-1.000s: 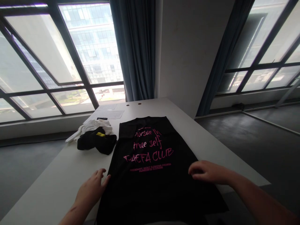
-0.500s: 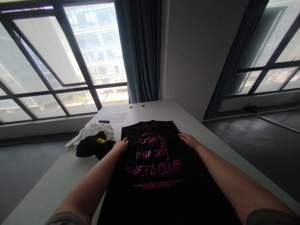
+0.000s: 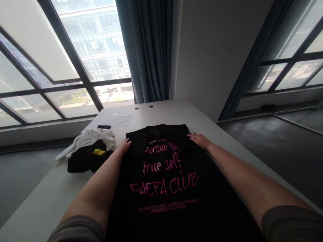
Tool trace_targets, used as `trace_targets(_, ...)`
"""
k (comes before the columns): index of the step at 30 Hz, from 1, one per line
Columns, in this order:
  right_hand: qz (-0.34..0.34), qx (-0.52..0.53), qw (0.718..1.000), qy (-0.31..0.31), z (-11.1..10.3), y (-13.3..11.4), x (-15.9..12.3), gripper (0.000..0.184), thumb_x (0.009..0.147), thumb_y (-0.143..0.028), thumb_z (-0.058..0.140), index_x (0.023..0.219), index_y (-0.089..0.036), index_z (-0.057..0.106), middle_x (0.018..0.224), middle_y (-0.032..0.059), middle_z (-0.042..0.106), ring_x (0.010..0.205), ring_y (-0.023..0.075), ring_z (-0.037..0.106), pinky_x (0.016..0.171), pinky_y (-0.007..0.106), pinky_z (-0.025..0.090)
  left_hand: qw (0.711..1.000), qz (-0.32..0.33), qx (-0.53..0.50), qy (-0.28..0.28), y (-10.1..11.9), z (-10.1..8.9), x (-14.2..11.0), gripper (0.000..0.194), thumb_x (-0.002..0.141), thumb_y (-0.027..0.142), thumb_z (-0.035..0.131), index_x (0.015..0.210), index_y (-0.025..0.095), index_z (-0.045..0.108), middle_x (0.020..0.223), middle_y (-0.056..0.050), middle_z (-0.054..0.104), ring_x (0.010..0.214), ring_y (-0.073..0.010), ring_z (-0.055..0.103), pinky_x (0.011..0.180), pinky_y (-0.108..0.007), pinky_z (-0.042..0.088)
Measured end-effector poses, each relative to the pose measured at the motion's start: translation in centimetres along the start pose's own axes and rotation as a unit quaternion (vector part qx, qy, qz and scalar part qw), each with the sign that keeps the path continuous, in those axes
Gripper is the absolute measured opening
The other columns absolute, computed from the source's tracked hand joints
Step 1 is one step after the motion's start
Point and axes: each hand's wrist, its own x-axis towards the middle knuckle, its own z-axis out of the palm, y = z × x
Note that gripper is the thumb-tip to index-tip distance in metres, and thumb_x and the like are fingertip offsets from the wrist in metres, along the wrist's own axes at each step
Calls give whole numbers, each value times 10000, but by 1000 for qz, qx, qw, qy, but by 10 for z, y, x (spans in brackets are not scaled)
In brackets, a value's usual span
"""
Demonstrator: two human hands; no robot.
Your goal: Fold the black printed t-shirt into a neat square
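Note:
A black T-shirt (image 3: 161,181) with pink lettering lies spread on the white table, its neckline toward the far end and its lower part running out of the bottom of the view. At the shirt's upper left edge is my left hand (image 3: 124,146), with its fingers bent and closed on the fabric. My right hand (image 3: 200,139) rests on the upper right edge, fingers stretched out over the cloth. The sides near both hands look folded inward, though the dark fabric hides the exact layers.
Left of the shirt, a white garment (image 3: 101,136) and a black garment with a yellow patch (image 3: 83,160) lie bunched together. Behind them are a small dark object (image 3: 104,127) and paper sheets (image 3: 114,120). The table (image 3: 166,109) ends near a curtain and a pillar.
The view has tilted and come a little nearer, so the garments at left appear lower and farther left. Both hands stay at the shirt's upper edges, the right fingers slightly more spread.

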Motion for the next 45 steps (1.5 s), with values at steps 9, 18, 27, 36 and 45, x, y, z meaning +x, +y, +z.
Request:
trace_targets(9, 46, -23, 999, 17, 5, -4, 16, 567, 1058, -407, 276, 1601, -348, 428, 1647, 4, 434, 1583, 279, 264, 1269, 580, 249, 999, -24, 38, -17, 14, 3, 5, 600, 1010, 383, 356, 1583, 217, 423, 1711, -117, 303, 1554, -325, 326, 1244, -541, 303)
trace_targets(18, 83, -16, 996, 41, 6, -1, 57, 567, 1057, -406, 275, 1597, -353, 441, 1635, 25, 456, 1589, 338, 228, 1242, 647, 258, 998, -40, 44, -17, 32, -2, 44, 611, 1008, 316, 261, 1585, 184, 413, 1714, -132, 289, 1573, -309, 277, 1227, -563, 309)
trace_targets(27, 76, 3, 995, 66, 6, 15, 115, 552, 1061, -439, 306, 1575, -339, 482, 1611, 27, 492, 1582, 371, 228, 1232, 678, 239, 998, -45, 38, 3, 37, 3, 99, 612, 1020, 329, 277, 1599, 166, 395, 1701, -144, 317, 1533, -338, 345, 1214, -573, 328)
trace_targets(36, 53, 8, 995, 86, 0, 21, 130, 517, 1039, -353, 396, 1523, -292, 567, 1658, 11, 420, 1550, 332, 323, 1270, 552, 280, 992, 18, 64, 106, 45, -5, 99, 509, 1027, 345, 382, 1477, 206, 574, 1699, -94, 324, 1531, -333, 308, 1235, -508, 311)
trace_targets(45, 11, 78, 979, 186, -10, 3, 90, 406, 968, -413, 517, 1231, -245, 778, 1611, 58, 471, 1478, 317, 436, 1273, 480, 309, 976, 206, 74, 8, 100, 11, -3, 556, 1045, 500, 438, 1561, 302, 494, 1678, -55, 387, 1560, -321, 309, 1288, -503, 217)
